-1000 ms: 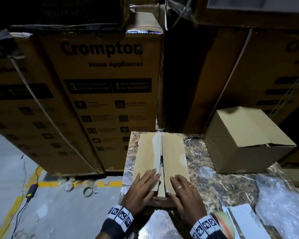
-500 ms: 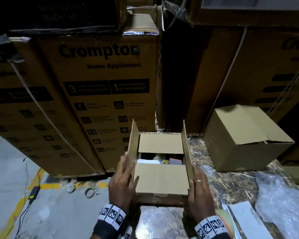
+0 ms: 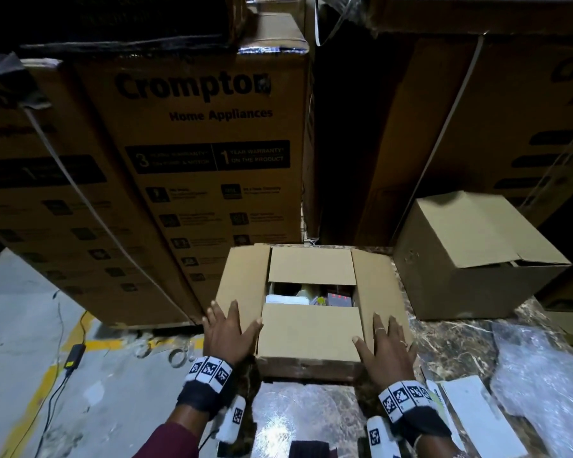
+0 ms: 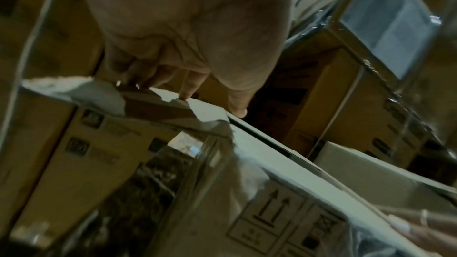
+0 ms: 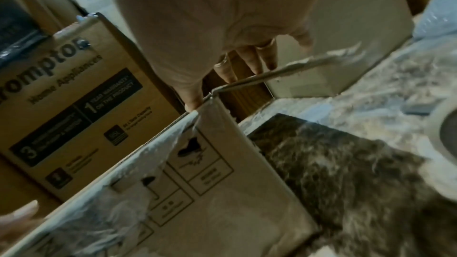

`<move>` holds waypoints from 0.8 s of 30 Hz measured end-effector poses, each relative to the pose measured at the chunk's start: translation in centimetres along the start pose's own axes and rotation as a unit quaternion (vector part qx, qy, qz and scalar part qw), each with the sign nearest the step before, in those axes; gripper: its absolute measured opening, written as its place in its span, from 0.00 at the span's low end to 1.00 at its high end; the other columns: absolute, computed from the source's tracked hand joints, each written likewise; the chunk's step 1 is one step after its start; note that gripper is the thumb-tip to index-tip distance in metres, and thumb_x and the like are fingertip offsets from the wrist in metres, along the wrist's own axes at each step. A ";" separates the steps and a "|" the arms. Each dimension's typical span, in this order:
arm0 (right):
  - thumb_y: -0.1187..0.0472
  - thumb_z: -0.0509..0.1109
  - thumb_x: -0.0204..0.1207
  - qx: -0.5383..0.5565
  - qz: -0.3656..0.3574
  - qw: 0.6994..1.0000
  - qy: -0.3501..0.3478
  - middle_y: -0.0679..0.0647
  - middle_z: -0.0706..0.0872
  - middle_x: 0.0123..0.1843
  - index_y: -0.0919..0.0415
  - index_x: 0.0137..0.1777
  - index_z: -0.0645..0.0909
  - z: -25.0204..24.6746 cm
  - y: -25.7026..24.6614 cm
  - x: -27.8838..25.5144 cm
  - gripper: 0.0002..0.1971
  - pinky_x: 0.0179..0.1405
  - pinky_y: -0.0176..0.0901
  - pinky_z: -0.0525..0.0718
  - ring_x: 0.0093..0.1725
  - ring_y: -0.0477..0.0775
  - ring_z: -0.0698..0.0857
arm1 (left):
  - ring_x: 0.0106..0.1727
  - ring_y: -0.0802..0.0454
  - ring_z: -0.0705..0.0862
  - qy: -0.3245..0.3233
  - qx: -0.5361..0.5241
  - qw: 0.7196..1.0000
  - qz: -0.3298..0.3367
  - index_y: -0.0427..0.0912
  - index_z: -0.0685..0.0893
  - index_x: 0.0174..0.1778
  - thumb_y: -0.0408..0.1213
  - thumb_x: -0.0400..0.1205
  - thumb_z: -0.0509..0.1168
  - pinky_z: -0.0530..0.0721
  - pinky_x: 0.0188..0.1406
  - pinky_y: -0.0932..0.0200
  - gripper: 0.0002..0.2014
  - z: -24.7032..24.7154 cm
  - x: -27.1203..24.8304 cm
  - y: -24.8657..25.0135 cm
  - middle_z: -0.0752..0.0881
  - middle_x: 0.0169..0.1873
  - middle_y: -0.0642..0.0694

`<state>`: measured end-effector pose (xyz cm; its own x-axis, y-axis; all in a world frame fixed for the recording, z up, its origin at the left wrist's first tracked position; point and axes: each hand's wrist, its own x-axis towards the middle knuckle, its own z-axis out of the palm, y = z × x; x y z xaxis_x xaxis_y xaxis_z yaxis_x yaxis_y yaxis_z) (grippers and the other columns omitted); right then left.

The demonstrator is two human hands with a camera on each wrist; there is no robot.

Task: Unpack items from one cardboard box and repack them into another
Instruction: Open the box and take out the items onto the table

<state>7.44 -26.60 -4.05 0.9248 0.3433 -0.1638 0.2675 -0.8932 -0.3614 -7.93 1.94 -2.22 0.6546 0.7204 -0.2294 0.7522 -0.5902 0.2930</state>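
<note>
1. Box (image 3: 311, 332) is set on the marble-patterned tabletop (image 3: 450, 342), directly in front of the person. Its two long side flaps are splayed outward; the near and far short flaps are lying nearly flat over the opening.
2. Contents (image 3: 308, 297) are glimpsed through the gap between the short flaps: pale packets and a dark item with red marks. Nothing more can be made out.
3. Left hand (image 3: 227, 332) is laid flat on the left side flap, fingers straight and spread, thumb touching the edge of the near short flap. Nothing is gripped. In the left wrist view the fingertips (image 4: 184, 95) are seen on the torn flap edge.
4. Right hand (image 3: 386, 345) is likewise spread flat on the right side flap; nothing is clasped.
5. Step in hand is judged to be opening: side flaps are being pressed down and out. It is done well if both are creased fully past the box walls so they do not spring back, then the short flaps are lifted from their free edges.
6. Second box (image 3: 473, 256) is standing well apart on the right, one flap ajar; it is presumed to be the receiving box.
7. Printed cartons (image 3: 205, 153) are stacked behind.
</note>
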 end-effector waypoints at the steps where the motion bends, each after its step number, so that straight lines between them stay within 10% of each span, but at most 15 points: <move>1: 0.36 0.59 0.83 0.052 0.003 0.999 -0.015 0.57 0.50 0.90 0.49 0.88 0.54 0.3 0.0 0.1 0.37 0.83 0.65 0.51 0.88 0.58 0.51 | 0.88 0.34 0.55 -0.037 -0.068 0.997 -0.012 0.49 0.57 0.89 0.70 0.84 0.54 0.56 0.87 0.39 0.42 0.8 0.3 -0.3 0.54 0.88 0.32; 4: 0.40 0.59 0.84 0.169 0.009 0.985 -0.038 0.59 0.63 0.86 0.55 0.86 0.61 1.5 -0.2 0.6 0.34 0.78 0.53 0.68 0.84 0.59 0.63 | 0.82 0.40 0.71 -0.122 -0.196 0.973 -0.020 0.52 0.57 0.90 0.70 0.83 0.56 0.70 0.80 0.47 0.42 2.5 0.5 -0.7 0.69 0.85 0.43; 6: 0.35 0.55 0.80 0.239 0.028 0.970 -0.022 0.63 0.80 0.72 0.62 0.74 0.76 2.1 -0.6 0.8 0.34 0.57 0.46 0.77 0.69 0.61 0.79 | 0.78 0.41 0.76 -0.124 -0.241 0.963 -0.004 0.55 0.62 0.88 0.66 0.86 0.56 0.74 0.73 0.51 0.36 3.2 0.3 -0.2 0.77 0.80 0.46; 8: 0.36 0.55 0.80 0.288 0.040 0.957 -0.009 0.62 0.86 0.57 0.62 0.59 0.80 2.2 -1.2 0.7 0.28 0.41 0.45 0.73 0.51 0.60 0.82 | 0.77 0.41 0.77 -0.104 -0.282 0.954 0.007 0.57 0.68 0.86 0.61 0.89 0.56 0.74 0.66 0.54 0.29 3.4 0.0 0.3 0.80 0.77 0.47; 11: 0.51 0.58 0.89 0.308 0.047 0.950 -0.003 0.61 0.87 0.55 0.62 0.65 0.81 2.2 -1.8 1.2 0.18 0.38 0.45 0.73 0.46 0.58 0.80 | 0.76 0.42 0.78 -0.093 -0.318 0.943 0.008 0.58 0.73 0.82 0.57 0.90 0.56 0.74 0.64 0.56 0.24 3.5 0.3 0.7 0.82 0.74 0.47; 17: 0.54 0.60 0.88 0.254 0.029 0.967 -0.006 0.68 0.87 0.53 0.68 0.63 0.79 2.1 -2.8 4.6 0.17 0.46 0.51 0.80 0.49 0.67 0.84 | 0.74 0.40 0.80 -0.062 -0.295 0.953 0.023 0.59 0.71 0.83 0.66 0.85 0.52 0.77 0.71 0.52 0.31 3.2 2.8 1.1 0.84 0.72 0.47; 19: 0.54 0.60 0.88 0.183 -0.012 0.983 -0.004 0.62 0.79 0.75 0.61 0.77 0.72 1.7 -2.9 5.5 0.21 0.61 0.50 0.78 0.69 0.65 0.80 | 0.80 0.39 0.75 -0.028 -0.230 0.972 0.044 0.57 0.63 0.87 0.62 0.87 0.54 0.75 0.75 0.49 0.31 3.0 3.8 1.2 0.76 0.80 0.45; 22: 0.54 0.58 0.88 0.054 -0.161 0.985 0.003 0.44 0.47 0.88 0.49 0.89 0.45 0.3 -3.7 6.6 0.33 0.87 0.53 0.49 0.88 0.52 0.48 | 0.88 0.41 0.59 0.044 -0.100 0.987 0.117 0.53 0.56 0.89 0.53 0.90 0.57 0.64 0.82 0.42 0.31 2.0 4.3 2.5 0.56 0.89 0.42; 24: 0.50 0.55 0.88 -0.002 -0.226 0.974 -0.012 0.46 0.48 0.89 0.49 0.89 0.44 -0.9 -5.1 6.7 0.33 0.87 0.55 0.40 0.88 0.50 0.45 | 0.89 0.43 0.53 0.047 -0.063 0.984 0.159 0.51 0.57 0.88 0.56 0.89 0.57 0.56 0.85 0.38 0.32 1.1 4.4 3.8 0.52 0.90 0.42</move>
<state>12.47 -19.99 -2.47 0.7064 0.7078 -0.0097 0.6464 -0.6506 -0.3986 -2.07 2.49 -3.10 0.8414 0.5399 -0.0219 0.4906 -0.7464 0.4497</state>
